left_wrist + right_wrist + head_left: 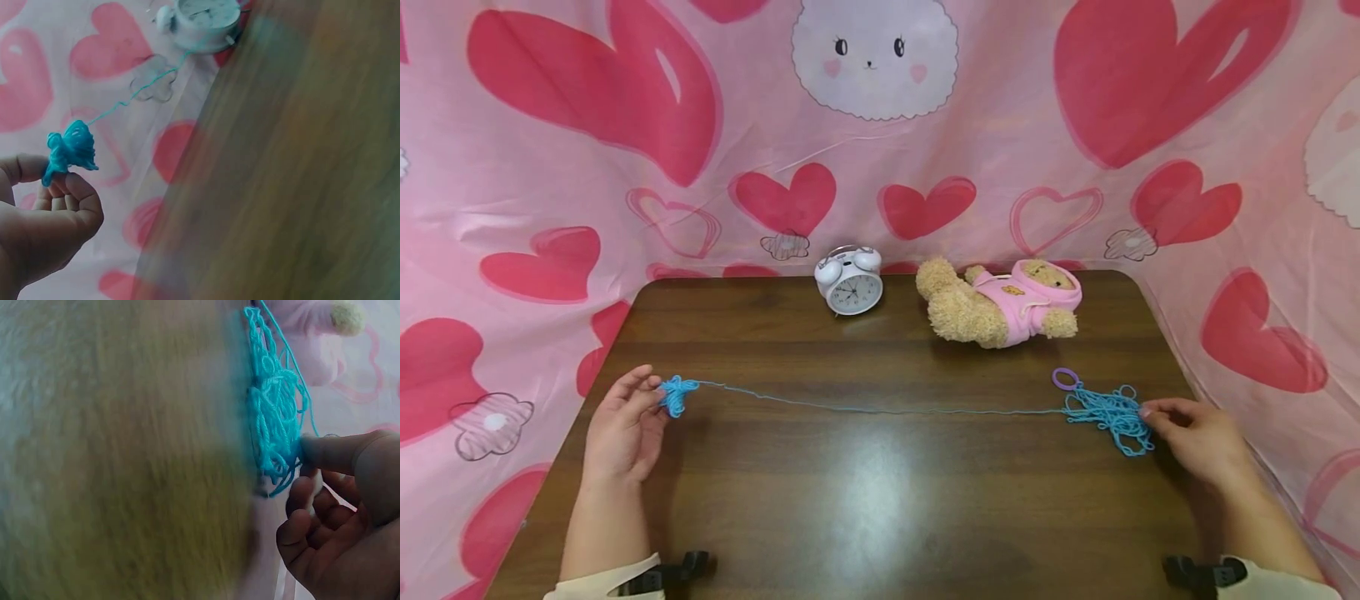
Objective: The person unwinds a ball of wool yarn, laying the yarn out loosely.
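Note:
My left hand (628,425) pinches a small bundle of blue yarn (677,395) between thumb and fingers, raised over the table's left side. From it a single strand (865,411) runs nearly straight across to a loose tangle of blue yarn (1108,415) on the right. Thumb and finger of my right hand (1202,437) pinch the near right edge of that tangle. A purple ring (1065,379) lies at the tangle's far left end, touching the yarn. In the left wrist view the bundle (72,150) sticks up above the fingertips; the right wrist view shows the looped tangle (275,412) beside the thumb.
A white twin-bell alarm clock (850,282) stands at the back edge of the brown wooden table (865,492). Right of it a teddy bear (1007,304) in a pink hoodie lies on its side. Pink heart-patterned cloth (865,150) hangs behind and along both sides.

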A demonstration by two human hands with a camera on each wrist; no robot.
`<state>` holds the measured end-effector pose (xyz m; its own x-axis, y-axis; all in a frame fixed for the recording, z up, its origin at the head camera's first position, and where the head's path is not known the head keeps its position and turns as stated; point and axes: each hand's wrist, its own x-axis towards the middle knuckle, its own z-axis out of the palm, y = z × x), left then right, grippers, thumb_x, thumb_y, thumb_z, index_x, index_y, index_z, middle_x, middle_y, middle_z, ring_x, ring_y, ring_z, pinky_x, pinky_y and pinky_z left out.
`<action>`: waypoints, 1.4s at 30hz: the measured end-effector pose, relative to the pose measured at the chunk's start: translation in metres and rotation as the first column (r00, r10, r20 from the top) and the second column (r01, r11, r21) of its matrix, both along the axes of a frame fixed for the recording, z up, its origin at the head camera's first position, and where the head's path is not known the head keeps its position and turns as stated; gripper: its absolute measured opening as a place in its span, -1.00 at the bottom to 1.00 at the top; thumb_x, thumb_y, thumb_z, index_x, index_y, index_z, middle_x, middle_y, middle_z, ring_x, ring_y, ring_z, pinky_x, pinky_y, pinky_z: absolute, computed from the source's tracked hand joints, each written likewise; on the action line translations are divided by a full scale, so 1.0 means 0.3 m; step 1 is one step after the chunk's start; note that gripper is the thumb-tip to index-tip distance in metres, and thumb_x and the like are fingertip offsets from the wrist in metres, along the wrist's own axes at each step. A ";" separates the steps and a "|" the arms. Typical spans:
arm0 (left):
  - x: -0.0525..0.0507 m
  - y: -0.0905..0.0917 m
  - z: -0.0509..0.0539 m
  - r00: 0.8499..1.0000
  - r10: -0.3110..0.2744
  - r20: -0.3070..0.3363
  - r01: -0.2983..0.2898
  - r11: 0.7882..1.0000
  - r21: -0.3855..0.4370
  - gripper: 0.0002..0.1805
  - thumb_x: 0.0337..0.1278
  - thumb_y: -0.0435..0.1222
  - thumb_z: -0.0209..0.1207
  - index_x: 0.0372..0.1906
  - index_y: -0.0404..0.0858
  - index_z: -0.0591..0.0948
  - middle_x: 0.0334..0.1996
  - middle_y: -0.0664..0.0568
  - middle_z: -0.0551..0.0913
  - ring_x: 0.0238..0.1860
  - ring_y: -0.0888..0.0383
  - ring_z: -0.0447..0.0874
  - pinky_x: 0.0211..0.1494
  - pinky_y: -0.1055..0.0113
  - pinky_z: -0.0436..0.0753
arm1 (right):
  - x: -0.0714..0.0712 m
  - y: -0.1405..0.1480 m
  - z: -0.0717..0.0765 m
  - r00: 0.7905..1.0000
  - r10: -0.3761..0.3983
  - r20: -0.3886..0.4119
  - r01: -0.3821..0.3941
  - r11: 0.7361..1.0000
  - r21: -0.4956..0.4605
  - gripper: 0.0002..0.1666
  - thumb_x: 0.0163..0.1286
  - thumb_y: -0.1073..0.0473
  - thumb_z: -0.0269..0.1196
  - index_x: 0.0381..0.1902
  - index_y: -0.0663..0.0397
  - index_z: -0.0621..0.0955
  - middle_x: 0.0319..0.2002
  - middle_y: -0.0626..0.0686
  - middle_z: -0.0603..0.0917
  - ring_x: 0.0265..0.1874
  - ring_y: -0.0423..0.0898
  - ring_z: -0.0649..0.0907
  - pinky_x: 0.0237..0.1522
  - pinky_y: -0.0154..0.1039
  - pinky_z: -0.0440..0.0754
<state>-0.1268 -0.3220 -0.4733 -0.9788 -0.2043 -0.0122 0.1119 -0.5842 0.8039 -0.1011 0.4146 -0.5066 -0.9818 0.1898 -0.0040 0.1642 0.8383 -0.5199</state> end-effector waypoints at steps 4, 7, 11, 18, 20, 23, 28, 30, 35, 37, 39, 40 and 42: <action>-0.007 0.045 -0.010 0.999 -0.043 0.027 0.044 0.997 -0.071 -0.67 0.43 -0.63 0.01 0.03 -0.23 0.63 -0.23 0.01 0.65 -0.28 0.14 0.64 -0.26 0.36 0.62 | -0.008 -0.003 -0.004 0.999 0.050 0.021 -0.050 0.999 0.007 -0.57 0.51 -0.04 0.29 0.01 0.23 0.73 -0.05 0.39 0.74 -0.08 0.36 0.64 -0.26 -0.09 0.45; -0.016 0.075 -0.016 0.997 -0.071 0.041 0.075 0.992 -0.098 -0.66 0.45 -0.62 0.01 0.02 -0.20 0.64 -0.23 0.04 0.64 -0.26 0.16 0.63 -0.25 0.37 0.61 | -0.010 -0.002 -0.002 0.996 0.087 0.009 -0.087 0.996 0.012 -0.61 0.51 -0.02 0.30 0.02 0.20 0.74 -0.06 0.38 0.74 -0.11 0.35 0.66 -0.29 -0.13 0.45; -0.029 0.109 -0.023 0.994 -0.096 0.060 0.103 0.987 -0.120 -0.65 0.46 -0.62 0.00 0.01 -0.17 0.64 -0.23 0.06 0.63 -0.25 0.17 0.63 -0.25 0.38 0.59 | -0.013 -0.002 0.007 0.993 0.114 -0.033 -0.113 0.993 0.017 -0.69 0.49 0.07 0.32 0.01 0.18 0.74 -0.11 0.33 0.77 -0.21 0.10 0.67 -0.34 -0.25 0.44; -0.048 0.156 -0.027 0.987 -0.117 0.113 0.136 0.975 -0.178 -0.68 0.46 -0.58 0.05 0.02 -0.13 0.62 -0.20 0.08 0.59 -0.22 0.20 0.59 -0.22 0.37 0.57 | -0.017 -0.014 0.052 0.995 0.072 -0.075 -0.074 0.997 -0.017 -0.69 0.51 0.13 0.29 0.04 0.24 0.72 -0.13 0.32 0.77 -0.37 -0.63 0.42 -0.42 -0.44 0.45; -0.053 0.170 -0.026 0.985 -0.122 0.125 0.144 0.971 -0.189 -0.68 0.46 -0.57 0.06 0.03 -0.12 0.61 -0.19 0.08 0.59 -0.21 0.21 0.58 -0.21 0.38 0.56 | -0.018 -0.025 0.062 0.994 0.061 -0.088 -0.064 0.998 -0.025 -0.68 0.51 0.13 0.30 0.05 0.25 0.72 -0.16 0.31 0.78 -0.40 -0.65 0.42 -0.44 -0.46 0.45; -0.060 0.193 -0.023 0.982 -0.132 0.139 0.158 0.966 -0.203 -0.70 0.46 -0.56 0.08 0.05 -0.13 0.60 -0.18 0.09 0.59 -0.19 0.20 0.57 -0.18 0.37 0.56 | -0.021 -0.051 0.073 0.993 0.042 -0.112 -0.045 0.999 -0.024 -0.66 0.50 0.11 0.31 0.08 0.21 0.72 -0.18 0.28 0.79 -0.42 -0.63 0.45 -0.46 -0.46 0.45; -0.071 0.225 -0.022 0.977 -0.139 0.163 0.175 0.957 -0.231 -0.70 0.46 -0.54 0.09 0.06 -0.12 0.58 -0.17 0.11 0.59 -0.20 0.21 0.55 -0.18 0.35 0.53 | -0.037 -0.107 0.077 0.989 0.019 -0.150 -0.028 0.998 -0.058 -0.62 0.48 0.07 0.34 0.10 0.21 0.72 -0.14 0.29 0.79 -0.44 -0.55 0.49 -0.49 -0.45 0.48; -0.074 0.237 -0.024 0.975 -0.145 0.167 0.182 0.955 -0.234 -0.70 0.46 -0.55 0.08 0.06 -0.12 0.57 -0.17 0.12 0.58 -0.21 0.22 0.55 -0.19 0.35 0.52 | -0.046 -0.133 0.075 0.985 0.020 -0.170 -0.033 0.997 -0.076 -0.63 0.48 0.08 0.35 0.08 0.23 0.72 -0.15 0.29 0.78 -0.45 -0.50 0.50 -0.50 -0.46 0.48; -0.082 0.264 -0.029 0.972 -0.156 0.175 0.194 0.953 -0.232 -0.66 0.43 -0.59 0.06 0.06 -0.12 0.56 -0.18 0.11 0.57 -0.23 0.22 0.54 -0.19 0.36 0.54 | -0.064 -0.202 0.075 0.984 0.048 -0.174 -0.067 0.992 -0.109 -0.65 0.48 0.06 0.35 0.06 0.20 0.73 -0.25 0.16 0.79 -0.47 -0.41 0.54 -0.50 -0.43 0.47; -0.083 0.274 -0.030 0.971 -0.160 0.177 0.200 0.951 -0.237 -0.66 0.43 -0.59 0.06 0.07 -0.13 0.55 -0.17 0.11 0.57 -0.22 0.22 0.53 -0.18 0.36 0.54 | -0.073 -0.232 0.074 0.984 0.065 -0.168 -0.087 0.988 -0.125 -0.66 0.48 0.07 0.34 0.05 0.19 0.74 -0.27 0.12 0.78 -0.47 -0.38 0.56 -0.49 -0.42 0.47; -0.084 0.283 -0.030 0.970 -0.163 0.178 0.204 0.949 -0.241 -0.67 0.43 -0.58 0.06 0.08 -0.14 0.55 -0.17 0.10 0.57 -0.20 0.22 0.53 -0.17 0.36 0.55 | -0.082 -0.261 0.071 0.983 0.080 -0.167 -0.105 0.984 -0.143 -0.68 0.48 0.07 0.35 0.03 0.18 0.74 -0.30 0.09 0.78 -0.47 -0.36 0.56 -0.50 -0.41 0.47; -0.085 0.288 -0.030 0.970 -0.164 0.178 0.205 0.948 -0.242 -0.67 0.43 -0.58 0.06 0.08 -0.14 0.54 -0.16 0.10 0.56 -0.19 0.22 0.52 -0.17 0.37 0.55 | -0.086 -0.276 0.068 0.982 0.089 -0.166 -0.115 0.981 -0.156 -0.69 0.48 0.08 0.36 0.02 0.18 0.75 -0.28 0.09 0.79 -0.46 -0.35 0.58 -0.49 -0.42 0.49; -0.084 0.297 -0.030 0.969 -0.166 0.181 0.209 0.946 -0.246 -0.67 0.43 -0.58 0.06 0.08 -0.15 0.54 -0.16 0.10 0.56 -0.17 0.22 0.52 -0.18 0.38 0.55 | -0.094 -0.305 0.063 0.982 0.099 -0.158 -0.127 0.976 -0.178 -0.70 0.47 0.09 0.36 0.01 0.16 0.76 -0.28 0.08 0.79 -0.45 -0.33 0.57 -0.50 -0.41 0.49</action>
